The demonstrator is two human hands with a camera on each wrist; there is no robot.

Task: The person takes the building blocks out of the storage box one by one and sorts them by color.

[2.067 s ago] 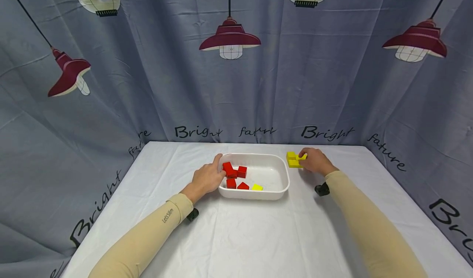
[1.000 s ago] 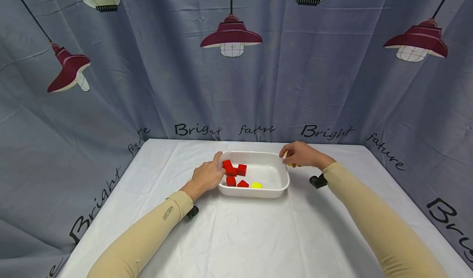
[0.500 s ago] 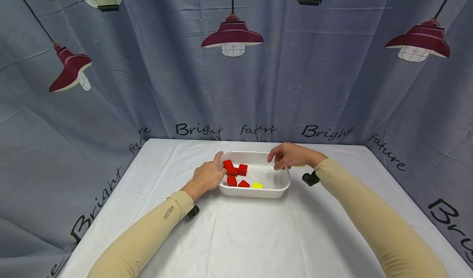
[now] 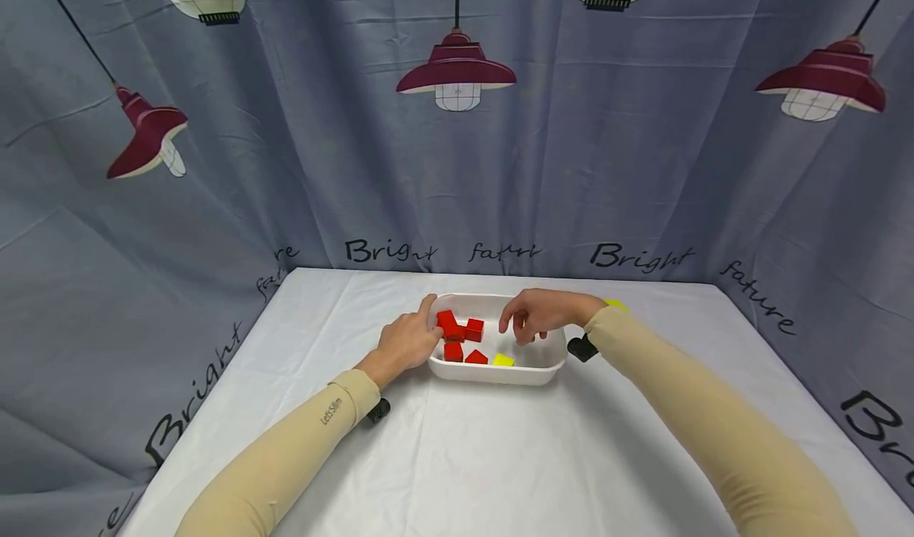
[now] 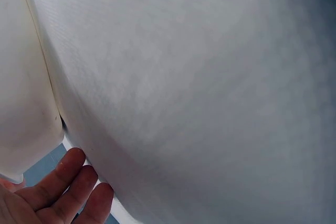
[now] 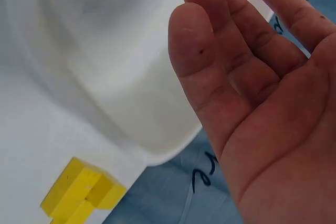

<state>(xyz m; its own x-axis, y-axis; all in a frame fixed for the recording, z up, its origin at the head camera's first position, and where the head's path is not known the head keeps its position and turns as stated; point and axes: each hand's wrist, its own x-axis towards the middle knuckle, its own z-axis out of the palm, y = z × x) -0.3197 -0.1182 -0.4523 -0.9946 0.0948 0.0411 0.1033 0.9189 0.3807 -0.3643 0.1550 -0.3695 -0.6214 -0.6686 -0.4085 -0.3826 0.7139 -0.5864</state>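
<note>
Moved leftward: your right hand (image 4: pixel 543 310), now over the white tray (image 4: pixel 493 374) (red blocks (image 4: pixel 453 352), one yellow block (image 4: pixel 503 360)), fingers loosely bent, nothing visibly held; your left hand (image 4: pixel 405 339) grips its left end.

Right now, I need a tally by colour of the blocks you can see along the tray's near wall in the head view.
Red blocks: 2
Yellow block: 1
Total along the tray's near wall: 3

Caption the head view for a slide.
Left hand at one end of a white tray, right hand over the other; red blocks, one yellow block inside.
</note>
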